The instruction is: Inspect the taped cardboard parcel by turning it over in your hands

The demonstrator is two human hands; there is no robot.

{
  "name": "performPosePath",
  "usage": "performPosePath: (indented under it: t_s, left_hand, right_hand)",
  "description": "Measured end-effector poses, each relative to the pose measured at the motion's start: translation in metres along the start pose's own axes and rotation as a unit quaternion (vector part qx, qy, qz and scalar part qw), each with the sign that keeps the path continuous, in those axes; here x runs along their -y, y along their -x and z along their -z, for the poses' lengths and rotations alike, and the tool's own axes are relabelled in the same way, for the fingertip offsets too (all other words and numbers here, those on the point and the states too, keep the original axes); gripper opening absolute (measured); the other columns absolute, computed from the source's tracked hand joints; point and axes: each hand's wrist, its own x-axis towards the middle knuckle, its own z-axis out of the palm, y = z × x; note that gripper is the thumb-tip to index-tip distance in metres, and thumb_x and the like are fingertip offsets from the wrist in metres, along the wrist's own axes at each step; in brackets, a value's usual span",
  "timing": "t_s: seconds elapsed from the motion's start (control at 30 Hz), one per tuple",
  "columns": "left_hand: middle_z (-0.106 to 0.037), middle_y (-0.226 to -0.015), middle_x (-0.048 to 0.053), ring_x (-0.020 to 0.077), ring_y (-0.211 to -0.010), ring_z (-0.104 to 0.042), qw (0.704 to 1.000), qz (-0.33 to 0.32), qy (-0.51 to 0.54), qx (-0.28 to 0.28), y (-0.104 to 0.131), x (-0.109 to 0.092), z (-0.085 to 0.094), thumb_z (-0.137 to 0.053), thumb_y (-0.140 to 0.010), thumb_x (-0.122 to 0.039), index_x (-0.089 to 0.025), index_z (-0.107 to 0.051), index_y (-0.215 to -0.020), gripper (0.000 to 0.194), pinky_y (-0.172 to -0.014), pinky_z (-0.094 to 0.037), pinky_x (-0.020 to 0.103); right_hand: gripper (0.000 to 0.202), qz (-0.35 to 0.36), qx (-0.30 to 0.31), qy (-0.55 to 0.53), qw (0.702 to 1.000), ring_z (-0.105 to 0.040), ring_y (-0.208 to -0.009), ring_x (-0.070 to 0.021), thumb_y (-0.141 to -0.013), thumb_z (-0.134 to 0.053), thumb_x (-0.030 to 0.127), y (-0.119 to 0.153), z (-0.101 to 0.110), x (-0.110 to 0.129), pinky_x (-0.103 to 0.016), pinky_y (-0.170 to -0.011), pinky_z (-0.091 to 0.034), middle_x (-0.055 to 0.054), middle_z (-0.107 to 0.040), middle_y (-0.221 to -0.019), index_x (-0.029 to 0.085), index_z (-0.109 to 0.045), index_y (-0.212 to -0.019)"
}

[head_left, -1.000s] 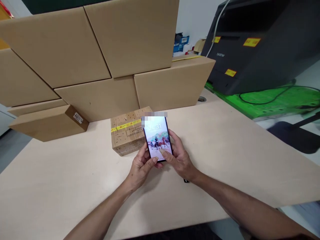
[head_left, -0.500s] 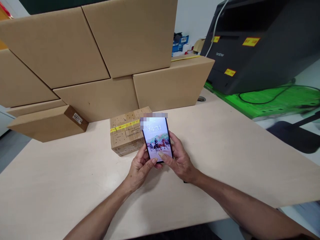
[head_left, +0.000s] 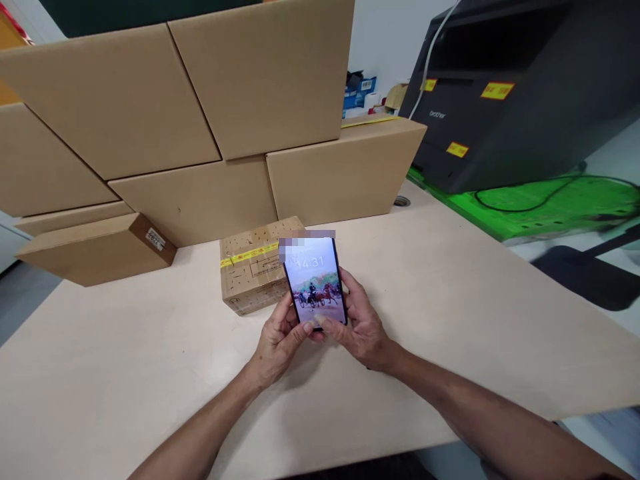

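Observation:
A smartphone [head_left: 316, 283] is held upright over the table, its lit screen showing 14:31 above a picture of a horse and carriage. Round its lower left edge my left hand [head_left: 281, 340] is closed, the thumb near the bottom of the screen. My right hand [head_left: 364, 327] grips the lower right side, with its thumb lying over the screen's bottom. Behind the phone sits a small cardboard box [head_left: 255, 290] with yellow tape, partly covered by the phone.
Large cardboard boxes [head_left: 280, 80] are stacked along the back of the pale table [head_left: 150, 373]. A flatter box [head_left: 90, 250] stands at the left. On the right, a dark Brother printer [head_left: 480, 133] rests on a green surface [head_left: 525, 207], near a black stand base [head_left: 590, 277].
My right thumb has slid slightly down and left across the bottom of the screen. Both hands keep their hold on the smartphone. The camera view has shifted a little.

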Motion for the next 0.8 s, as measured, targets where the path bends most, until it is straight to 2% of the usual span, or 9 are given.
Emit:
performPosePath:
  t_s: [0.17, 0.37, 0.43, 0.53, 0.67, 0.73, 0.8]
  left_hand:
    - [-0.081, -0.123, 0.012, 0.0192, -0.094, -0.077, 1.0, 0.003, -0.006, -0.005, 0.0, 0.0, 0.0, -0.078, -0.101, -0.042, -0.032, -0.052, -0.165, 0.07, -0.08, -0.069, 0.03]
    - [-0.078, -0.136, 0.013, 0.0249, -0.109, -0.078, 1.0, 0.01, 0.009, -0.004, 0.0, 0.001, 0.001, -0.079, -0.101, -0.039, -0.035, -0.051, -0.166, 0.071, -0.085, -0.071, 0.036]
    - [-0.078, -0.135, 0.014, 0.0254, -0.108, -0.078, 1.0, 0.015, 0.011, -0.001, 0.0, 0.001, 0.001, -0.08, -0.1, -0.04, -0.033, -0.049, -0.168, 0.075, -0.085, -0.071, 0.037]
    - [-0.079, -0.134, 0.014, 0.0204, -0.095, -0.078, 1.0, 0.019, 0.016, 0.002, -0.002, 0.001, 0.003, -0.081, -0.099, -0.04, -0.032, -0.046, -0.169, 0.079, -0.081, -0.07, 0.033]
    - [-0.08, -0.131, 0.013, 0.0135, -0.077, -0.076, 0.999, 0.031, 0.03, 0.004, -0.004, 0.001, 0.003, -0.083, -0.097, -0.04, -0.032, -0.043, -0.17, 0.084, -0.077, -0.068, 0.031]
    - [-0.08, -0.13, 0.012, 0.0115, -0.074, -0.075, 0.999, 0.033, 0.04, 0.009, -0.004, 0.0, 0.002, -0.083, -0.097, -0.04, -0.032, -0.043, -0.171, 0.084, -0.076, -0.068, 0.029]
    - [-0.079, -0.133, 0.012, 0.011, -0.076, -0.075, 0.998, 0.033, 0.046, 0.013, -0.005, -0.002, 0.001, -0.084, -0.097, -0.04, -0.034, -0.042, -0.171, 0.086, -0.076, -0.067, 0.028]
  right_hand:
    - [0.089, -0.008, -0.003, 0.001, 1.0, -0.08, -0.097, -0.0219, -0.099, -0.082, 0.043, 0.0, 0.001, 0.0, -0.037, -0.08, -0.07, -0.013, -0.075, -0.134, 0.031, -0.027, -0.168]
    - [0.093, -0.019, -0.001, 0.003, 1.0, -0.079, -0.088, -0.0211, -0.099, -0.081, 0.046, -0.002, 0.002, -0.002, -0.038, -0.074, -0.07, -0.014, -0.076, -0.132, 0.031, -0.024, -0.171]
    - [0.097, -0.026, -0.008, 0.008, 1.0, -0.081, -0.092, -0.0234, -0.098, -0.082, 0.048, -0.002, 0.003, -0.002, -0.041, -0.079, -0.07, -0.015, -0.077, -0.132, 0.03, -0.022, -0.172]
    - [0.099, -0.041, -0.026, 0.011, 0.999, -0.082, -0.106, -0.028, -0.095, -0.084, 0.05, -0.003, 0.005, 0.001, -0.047, -0.092, -0.07, -0.016, -0.078, -0.133, 0.027, -0.025, -0.171]
    - [0.09, -0.072, -0.035, -0.01, 0.997, -0.082, -0.112, -0.0276, -0.096, -0.083, 0.05, -0.008, 0.007, 0.006, -0.047, -0.097, -0.068, -0.014, -0.081, -0.13, 0.026, -0.034, -0.166]
    - [0.077, -0.079, -0.037, -0.02, 0.996, -0.081, -0.109, -0.0258, -0.094, -0.084, 0.051, -0.01, 0.008, 0.007, -0.044, -0.095, -0.068, -0.01, -0.083, -0.122, 0.025, -0.047, -0.157]
    - [0.062, -0.087, -0.045, -0.025, 0.995, -0.081, -0.096, -0.023, -0.092, -0.085, 0.054, -0.012, 0.007, 0.007, -0.039, -0.085, -0.068, -0.007, -0.084, -0.112, 0.024, -0.061, -0.141]
